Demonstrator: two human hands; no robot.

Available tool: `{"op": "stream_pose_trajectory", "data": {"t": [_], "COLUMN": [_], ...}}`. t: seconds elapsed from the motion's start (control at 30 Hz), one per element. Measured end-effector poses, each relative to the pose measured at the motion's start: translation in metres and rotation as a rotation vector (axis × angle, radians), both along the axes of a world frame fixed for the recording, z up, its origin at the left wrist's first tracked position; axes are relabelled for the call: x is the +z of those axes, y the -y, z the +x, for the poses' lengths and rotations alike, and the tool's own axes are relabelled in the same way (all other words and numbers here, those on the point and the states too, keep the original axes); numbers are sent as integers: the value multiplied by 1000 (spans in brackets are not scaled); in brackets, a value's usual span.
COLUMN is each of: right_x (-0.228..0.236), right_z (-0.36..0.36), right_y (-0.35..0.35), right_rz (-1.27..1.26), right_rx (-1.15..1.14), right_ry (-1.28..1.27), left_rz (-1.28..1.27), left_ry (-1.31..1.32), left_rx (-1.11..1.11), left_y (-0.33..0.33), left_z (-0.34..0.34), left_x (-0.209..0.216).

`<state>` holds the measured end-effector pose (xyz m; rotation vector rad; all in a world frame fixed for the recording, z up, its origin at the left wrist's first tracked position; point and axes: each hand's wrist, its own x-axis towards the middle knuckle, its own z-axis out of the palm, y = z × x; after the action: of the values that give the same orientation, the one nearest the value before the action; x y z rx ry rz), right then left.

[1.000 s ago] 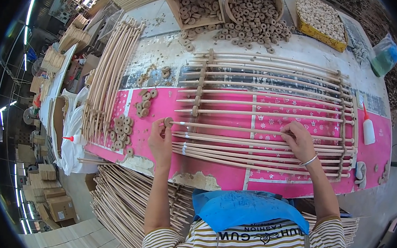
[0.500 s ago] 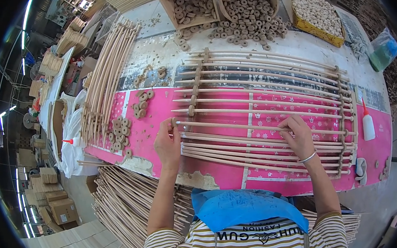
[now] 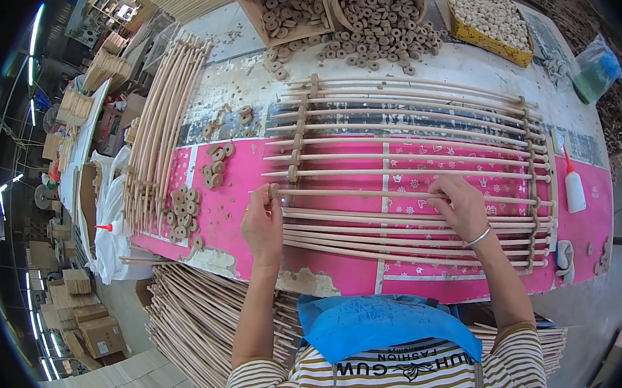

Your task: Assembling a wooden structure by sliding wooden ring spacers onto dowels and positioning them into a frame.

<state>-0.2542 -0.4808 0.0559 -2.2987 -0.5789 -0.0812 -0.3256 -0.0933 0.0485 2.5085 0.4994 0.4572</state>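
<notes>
My left hand point(image 3: 262, 233) pinches a small brown wooden ring point(image 3: 274, 191) at the left end of a pale wooden rod point(image 3: 358, 192). Farther along that rod my right hand point(image 3: 462, 211) is closed, thumb and fingers on the rod. Beyond it lie several parallel rods point(image 3: 393, 125) with rings near their pointed left ends and more rings along the right side. Nearer to me several rods point(image 3: 372, 237) lie side by side, with no rings on their left ends. The fingertips hide part of the ring and the gripped rod.
Loose rings point(image 3: 184, 210) lie left of my left hand. A wooden box point(image 3: 251, 14) and a round tub point(image 3: 420, 2) of rings stand at the back, beside a yellow tray point(image 3: 491, 43) of pale balls. Glue bottle point(image 3: 575, 190) stands right; stacked rods point(image 3: 162, 125) lie left.
The ring in my left hand now sits more over the rod's end, and the rod's pale tip is less visible. My right hand keeps its grip. The whole view has shifted slightly.
</notes>
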Motion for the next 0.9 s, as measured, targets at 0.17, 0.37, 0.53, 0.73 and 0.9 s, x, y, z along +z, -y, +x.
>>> {"op": "stream_pose_trajectory", "data": {"t": [0.17,0.37,0.53,0.73,0.9], "right_x": [-12,-10,-20,-20,-41], "right_z": [11,14,15,13,13], "right_y": [5,1,4,11,4], "right_rz": [-97,-46,-38,-92,-151], "right_rx": [42,4,13,-17,-14], "right_ry": [210,3,48,87,166], "left_rz": [52,255,275,343,229], "left_ry": [9,8,-25,20,15], "left_rx": [-38,-104,-121,-164,-195], "left_y": [6,13,16,19,6], "left_z": [2,5,6,12,7], "left_x": [0,0,0,-10,-12]}}
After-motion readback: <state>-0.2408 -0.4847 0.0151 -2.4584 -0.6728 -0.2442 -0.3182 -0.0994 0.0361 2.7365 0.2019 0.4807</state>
